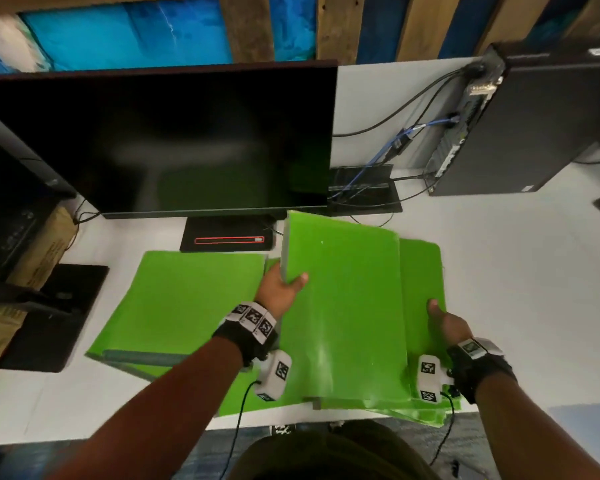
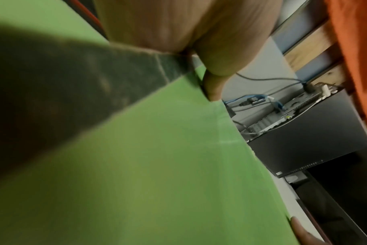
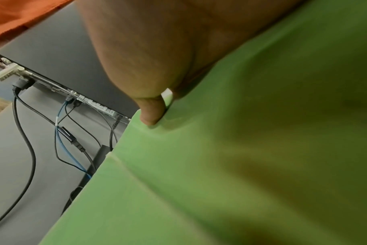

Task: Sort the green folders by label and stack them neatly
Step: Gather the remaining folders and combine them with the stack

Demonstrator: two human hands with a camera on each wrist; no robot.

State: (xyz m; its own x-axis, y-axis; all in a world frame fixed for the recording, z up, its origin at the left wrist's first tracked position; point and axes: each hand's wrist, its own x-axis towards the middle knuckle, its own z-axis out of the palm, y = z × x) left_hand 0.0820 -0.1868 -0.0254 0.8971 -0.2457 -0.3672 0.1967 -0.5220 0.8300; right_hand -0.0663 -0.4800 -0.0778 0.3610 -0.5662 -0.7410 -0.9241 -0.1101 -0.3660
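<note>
On the white desk (image 1: 499, 271) right in front of the dark monitor (image 1: 160, 140), the left hand (image 1: 279, 289) grips the raised green folder (image 1: 343, 306) by its spine edge while the right hand (image 1: 445, 323) pinches a folder in the pile (image 1: 421, 271) under it. I'd keep the lifted one level and square its edges before dropping it on the left stack (image 1: 187, 299). A black PC tower (image 1: 534, 133) with cables sits far right, wood slats behind.

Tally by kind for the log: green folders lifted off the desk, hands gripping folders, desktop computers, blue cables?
Lifted green folder: 1
Hands gripping folders: 2 (left hand, right hand)
Desktop computer: 1
Blue cable: 1
Total: 5
</note>
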